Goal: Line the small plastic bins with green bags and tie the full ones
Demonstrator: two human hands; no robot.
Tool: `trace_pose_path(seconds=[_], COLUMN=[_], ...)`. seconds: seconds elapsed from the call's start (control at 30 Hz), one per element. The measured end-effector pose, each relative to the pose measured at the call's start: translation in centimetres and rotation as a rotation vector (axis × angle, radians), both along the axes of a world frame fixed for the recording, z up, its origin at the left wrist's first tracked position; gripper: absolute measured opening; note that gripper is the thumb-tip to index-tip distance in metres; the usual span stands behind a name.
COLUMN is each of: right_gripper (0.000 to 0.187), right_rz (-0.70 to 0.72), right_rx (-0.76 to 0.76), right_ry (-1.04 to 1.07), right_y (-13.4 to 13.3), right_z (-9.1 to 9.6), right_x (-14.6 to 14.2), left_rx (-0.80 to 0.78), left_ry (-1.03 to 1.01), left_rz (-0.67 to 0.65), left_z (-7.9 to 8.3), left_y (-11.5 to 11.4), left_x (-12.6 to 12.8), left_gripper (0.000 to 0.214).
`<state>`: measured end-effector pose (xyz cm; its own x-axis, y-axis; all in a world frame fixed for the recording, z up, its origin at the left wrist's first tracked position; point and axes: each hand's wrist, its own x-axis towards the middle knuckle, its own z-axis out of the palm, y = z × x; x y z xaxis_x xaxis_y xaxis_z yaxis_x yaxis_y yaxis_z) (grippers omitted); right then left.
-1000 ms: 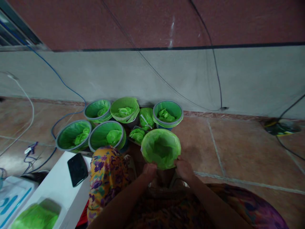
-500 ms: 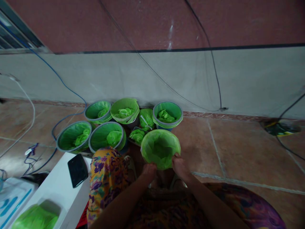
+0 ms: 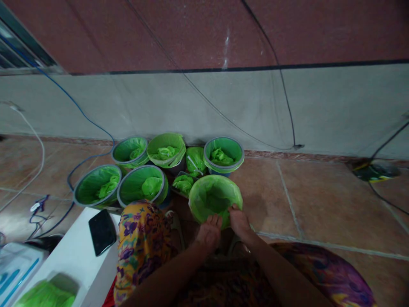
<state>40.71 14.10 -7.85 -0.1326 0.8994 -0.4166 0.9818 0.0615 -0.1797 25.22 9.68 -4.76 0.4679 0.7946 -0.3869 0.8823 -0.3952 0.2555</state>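
A round bin lined with a thin green plastic bag stands before me on the floor between my feet, its mouth facing up. The green bin liner is folded over the rim all round. My left hand lies at the near edge, its fingers bent over the rim onto the liner and its thumb hidden. To its right, my right hand is closed on the liner at the near right edge. The lower part of the bin is hidden by my hands and shadow.
Several green-lined bins holding bunched green bags stand along the wall. Among them are a small tray and a tied green bag. A phone lies on a white surface at left. Cables hang and trail nearby.
My left hand has slid right along the near rim, with its fingers now over the edge. My right hand has shifted slightly left. The view has moved a little.
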Motion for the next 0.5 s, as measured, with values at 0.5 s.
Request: trace_pose_path(seconds=[0.5], right_gripper=[0.034], right_rz=[0.112], right_rx=[0.044], right_ry=[0.137], right_y=[-1.1], right_z=[2.0], right_x=[2.8], left_rx=[-0.164], left_ry=[0.130], left_rz=[-0.095], left_z=[-3.3], left_y=[0.7], left_x=[1.2], left_gripper=[0.031])
